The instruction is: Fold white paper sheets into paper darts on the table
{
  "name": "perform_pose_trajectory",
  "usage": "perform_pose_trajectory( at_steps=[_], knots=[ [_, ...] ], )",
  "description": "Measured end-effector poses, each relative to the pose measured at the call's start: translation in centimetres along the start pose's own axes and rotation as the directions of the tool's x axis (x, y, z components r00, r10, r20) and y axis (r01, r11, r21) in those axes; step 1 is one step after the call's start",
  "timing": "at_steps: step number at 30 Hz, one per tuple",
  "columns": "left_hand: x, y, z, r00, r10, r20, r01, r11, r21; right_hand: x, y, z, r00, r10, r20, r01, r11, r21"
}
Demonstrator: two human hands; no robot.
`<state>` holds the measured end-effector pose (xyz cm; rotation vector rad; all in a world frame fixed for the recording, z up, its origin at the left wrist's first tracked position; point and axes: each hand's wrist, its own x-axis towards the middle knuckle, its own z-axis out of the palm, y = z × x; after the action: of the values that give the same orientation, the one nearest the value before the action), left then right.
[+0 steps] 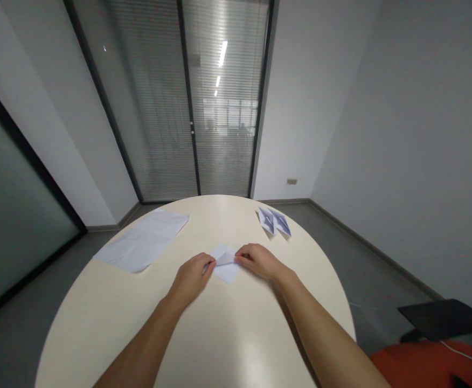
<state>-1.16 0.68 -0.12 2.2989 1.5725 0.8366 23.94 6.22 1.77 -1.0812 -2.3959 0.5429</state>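
A small white sheet of folded paper (228,272) lies over the middle of the table, with a crease or flap running across it between my hands. My left hand (193,276) pinches its left corner between thumb and fingers. On the opposite side, my right hand (260,261) grips the right corner in the same way. Parts of both corners are hidden by my fingertips.
Large white sheets of paper (147,240) lie at the table's left. Folded paper pieces (274,222) stand at the back right of the round cream table (203,339). A red chair (417,364) with a black item (446,318) is at lower right.
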Motion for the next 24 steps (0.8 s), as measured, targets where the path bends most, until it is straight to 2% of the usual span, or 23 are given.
perform_pose_trajectory(
  at_steps=[11, 24],
  knots=[
    [0.25, -0.29, 0.48, 0.998, -0.052, -0.025, 0.053, 0.998, 0.037, 0.16, 0.46, 0.56, 0.999, 0.034, -0.021, -0.033, 0.998, 0.048],
    [0.39, -0.26, 0.41, 0.995, -0.081, -0.050, 0.080, 0.996, -0.035, 0.29, 0.20, 0.86, 0.998, 0.044, -0.040, -0.041, 0.997, 0.066]
  ],
)
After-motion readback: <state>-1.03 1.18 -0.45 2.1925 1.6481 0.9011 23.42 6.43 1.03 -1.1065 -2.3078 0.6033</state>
